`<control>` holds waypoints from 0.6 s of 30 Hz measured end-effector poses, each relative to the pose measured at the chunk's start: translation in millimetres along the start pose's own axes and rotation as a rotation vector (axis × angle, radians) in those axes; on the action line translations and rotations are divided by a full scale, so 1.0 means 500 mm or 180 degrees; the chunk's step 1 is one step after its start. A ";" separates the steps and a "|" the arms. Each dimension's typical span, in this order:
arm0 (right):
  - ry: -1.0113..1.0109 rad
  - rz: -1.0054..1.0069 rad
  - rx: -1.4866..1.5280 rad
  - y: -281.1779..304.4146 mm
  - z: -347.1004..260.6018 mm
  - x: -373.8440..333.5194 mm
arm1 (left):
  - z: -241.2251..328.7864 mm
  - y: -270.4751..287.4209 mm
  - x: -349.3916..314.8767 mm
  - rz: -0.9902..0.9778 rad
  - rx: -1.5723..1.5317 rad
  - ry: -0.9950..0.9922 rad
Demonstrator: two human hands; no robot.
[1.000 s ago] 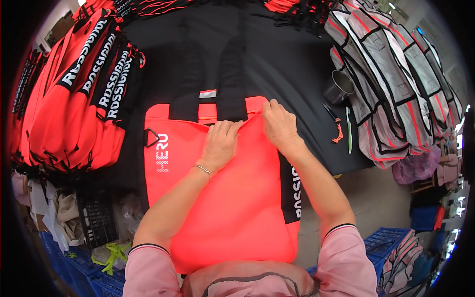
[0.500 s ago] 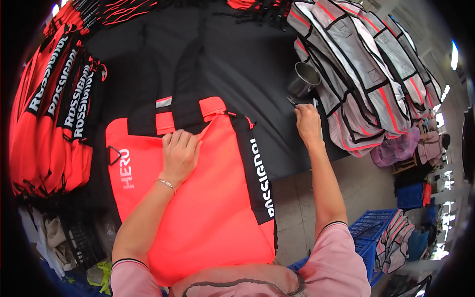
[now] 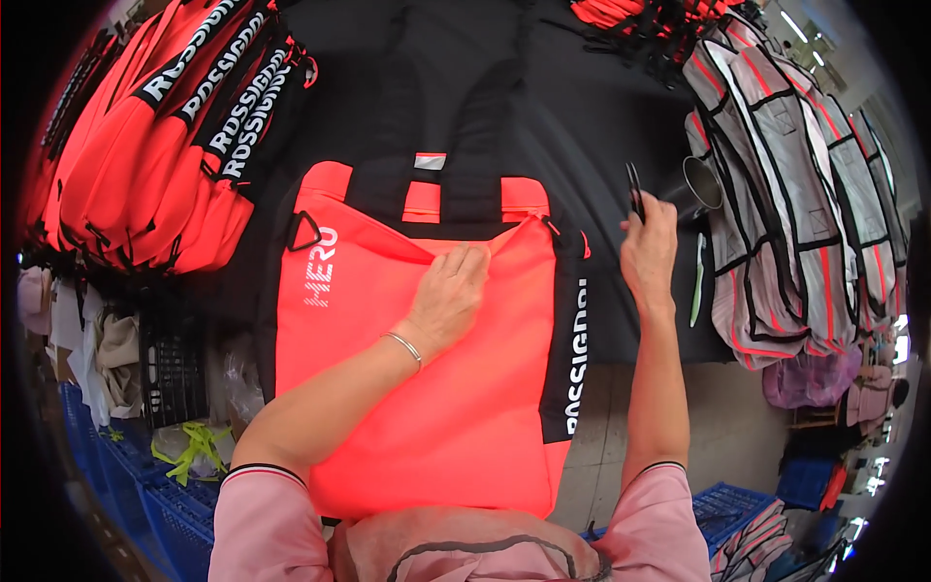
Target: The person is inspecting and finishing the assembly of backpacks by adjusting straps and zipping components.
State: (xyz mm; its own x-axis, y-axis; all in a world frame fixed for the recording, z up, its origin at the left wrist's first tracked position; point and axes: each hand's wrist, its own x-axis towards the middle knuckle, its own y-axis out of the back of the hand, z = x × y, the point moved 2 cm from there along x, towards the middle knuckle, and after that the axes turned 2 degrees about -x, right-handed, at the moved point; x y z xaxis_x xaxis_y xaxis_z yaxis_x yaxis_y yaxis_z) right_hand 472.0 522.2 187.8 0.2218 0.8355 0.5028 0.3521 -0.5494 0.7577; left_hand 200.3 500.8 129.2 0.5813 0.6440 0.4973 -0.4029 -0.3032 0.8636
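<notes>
A bright red bag [image 3: 427, 407] with black straps and a black side panel lies on the dark table in front of me. My left hand [image 3: 451, 296] pinches the edge of its front panel near the upper opening, pulling that edge down so it sags; the fingertips are partly hidden. To the right of the bag, my right hand [image 3: 648, 247] is raised above the table, closed around small black thread snips [image 3: 636, 199] with the narrow blades pointing away from me. A black triangular ring [image 3: 306, 231] sits at the bag's upper left corner.
Red bags [image 3: 145, 165] are piled at the left and grey bags [image 3: 766, 194] at the right. A metal cup [image 3: 702, 182] and a pale slim tool [image 3: 698, 281] lie beside the grey pile. Blue crates [image 3: 727, 509] stand below the table at both sides.
The snips have come away from the metal cup in my right hand, toward the bag. My left hand stays at the bag's edge. The whole view has shifted.
</notes>
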 end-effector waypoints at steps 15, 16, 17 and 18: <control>-0.0114 -0.0802 0.0078 -0.152 -0.134 -0.010 | -0.108 -0.001 0.046 0.0207 -0.1975 0.1961; -0.0102 -0.0740 0.0108 -0.152 -0.133 -0.011 | -0.112 -0.002 0.050 0.0192 -0.1969 0.1963; -0.0091 -0.0678 0.0138 -0.153 -0.132 -0.011 | -0.114 0.001 0.056 0.0242 -0.1742 0.1800; -0.0102 -0.0685 0.0146 -0.153 -0.129 -0.012 | -0.112 0.006 0.063 0.0293 -0.1517 0.1637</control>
State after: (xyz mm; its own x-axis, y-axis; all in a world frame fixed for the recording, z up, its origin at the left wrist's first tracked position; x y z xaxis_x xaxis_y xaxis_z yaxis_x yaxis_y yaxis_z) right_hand 384.9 558.7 153.6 0.1657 0.9337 0.3174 0.4352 -0.3580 0.8261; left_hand 177.8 559.7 142.8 0.1696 0.9164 0.3625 -0.7684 -0.1074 0.6309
